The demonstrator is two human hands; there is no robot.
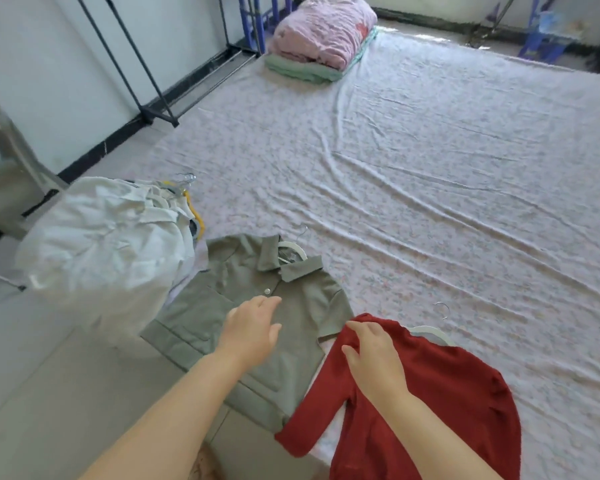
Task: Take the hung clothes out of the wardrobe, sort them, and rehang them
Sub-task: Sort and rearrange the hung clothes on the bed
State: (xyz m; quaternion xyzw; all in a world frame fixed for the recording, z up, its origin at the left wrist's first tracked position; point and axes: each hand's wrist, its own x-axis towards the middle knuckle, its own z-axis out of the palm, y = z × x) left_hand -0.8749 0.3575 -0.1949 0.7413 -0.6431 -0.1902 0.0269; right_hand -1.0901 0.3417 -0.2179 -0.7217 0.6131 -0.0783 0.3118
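Head view, looking down at the bed's near edge: the green shirt (284,306) lies flat on the floral sheet (430,168), collar spread, with a white hanger (293,249) in the neck (hook poking out past the collar), so it looks sorted and ready to rehang. Left hand (253,327) is spread wide over the button placket, fingers straight, holding nothing. Right hand (374,355) sits on the shoulder of the red top (447,393), fingers bent into the knit; pinching or only pressing, I cannot tell. That top lies just beside the shirt, one sleeve touching its lower edge, on its own pale hanger (430,330). Crisp woven green, soft nubby red. On the left sits a rumpled white pile (101,244), hangers showing.
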